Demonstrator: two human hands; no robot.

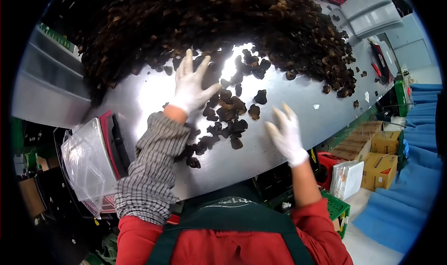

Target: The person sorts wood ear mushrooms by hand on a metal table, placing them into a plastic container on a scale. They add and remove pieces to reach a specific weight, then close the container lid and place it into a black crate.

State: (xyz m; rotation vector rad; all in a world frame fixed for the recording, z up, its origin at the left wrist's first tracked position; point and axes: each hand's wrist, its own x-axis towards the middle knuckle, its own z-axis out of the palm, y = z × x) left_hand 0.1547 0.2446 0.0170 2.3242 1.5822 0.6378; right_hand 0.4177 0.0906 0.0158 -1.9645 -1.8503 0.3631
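Note:
My left hand (192, 87), in a white glove, reaches over the metal table with its fingers spread. Its fingertips are at the near edge of a large heap of dark brown, curled pieces (209, 18) that look like wood ear mushrooms. Beside its thumb, a loose cluster of the same pieces (228, 107) trails down the table toward my body. My right hand (286, 133), also gloved in white, is over the table to the right of that cluster. Its fingers are apart and hold nothing. A single mushroom piece (253, 111) lies between the two hands.
The shiny metal table (307, 111) slopes across the view. At left is a scale-like device (93, 148) under clear plastic, with a metal bin (56, 83) behind it. Cardboard boxes (379, 169), a green crate (335, 209) and blue sheeting (396, 213) are to the right, below the table.

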